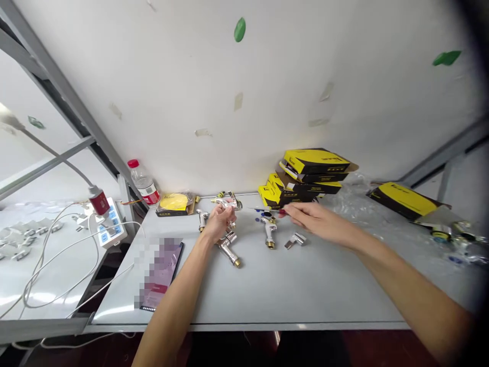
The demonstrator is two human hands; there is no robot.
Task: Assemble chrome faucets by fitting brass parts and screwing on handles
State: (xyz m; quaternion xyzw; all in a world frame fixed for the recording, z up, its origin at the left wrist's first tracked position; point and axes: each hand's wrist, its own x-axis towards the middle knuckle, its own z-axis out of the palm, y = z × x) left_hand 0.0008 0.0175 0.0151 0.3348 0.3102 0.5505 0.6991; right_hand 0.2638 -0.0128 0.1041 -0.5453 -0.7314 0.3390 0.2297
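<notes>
My left hand (219, 221) is closed around a chrome faucet (236, 204), raised above the table. In my right hand (301, 214) is a screwdriver (281, 211) with a red handle, its thin shaft pointing left toward that faucet, with a gap between them. Just below my left hand lies another chrome faucet (229, 252) with a brass end. Between the hands, a faucet body (270, 234) rests on the table, and a loose chrome handle (296, 239) is to its right. Small blue caps (257, 219) are scattered near the faucet body. A further chrome piece (202, 219) stands left of my left hand.
Yellow and black boxes (313, 178) are stacked by the wall. An open box (407, 201) and clear plastic bags (359, 204) lie at right. On the left are a bottle (144, 183), a phone-like device (164, 275), a power strip (110, 224) and loose white cables (46, 255).
</notes>
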